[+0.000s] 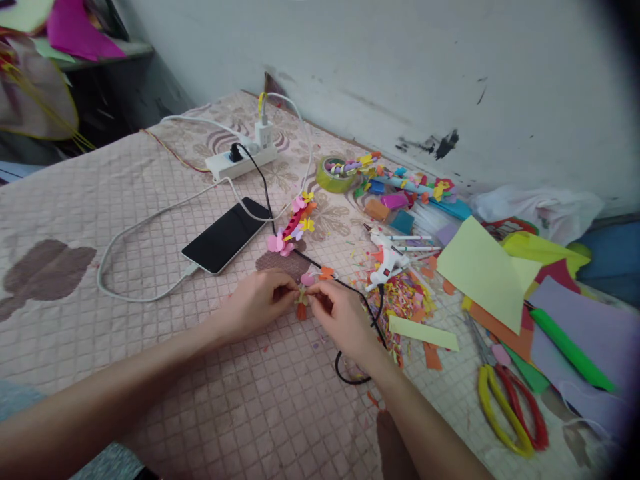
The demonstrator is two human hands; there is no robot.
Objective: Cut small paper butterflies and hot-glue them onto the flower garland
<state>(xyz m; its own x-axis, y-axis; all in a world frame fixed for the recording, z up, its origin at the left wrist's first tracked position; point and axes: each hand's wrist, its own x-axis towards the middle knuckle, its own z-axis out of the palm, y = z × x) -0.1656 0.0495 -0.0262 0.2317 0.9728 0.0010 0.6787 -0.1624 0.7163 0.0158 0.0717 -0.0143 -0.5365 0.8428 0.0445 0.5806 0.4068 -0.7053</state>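
Observation:
My left hand [263, 297] and my right hand [340, 313] meet over the cloth, fingertips pinched on a small pale yellow paper piece [302, 295]. An orange scrap [301, 311] shows just below the fingertips, and a pink paper piece [307, 280] just above; whether they are joined to it I cannot tell. Beyond my hands lies a red strip decorated with paper flowers [295, 227] in pink, yellow and lilac. To the right of my right hand rests a white glue gun [389, 259], its black cord running past my wrist.
A phone [227, 235] charges from a white power strip [243, 162]. Green tape [336, 175], paper scraps [405, 297] and coloured sheets [485, 273] lie to the right. Scissors [510, 407] with yellow and red handles and a green cutter [570, 348] are at front right. A wall [375, 73] borders the back.

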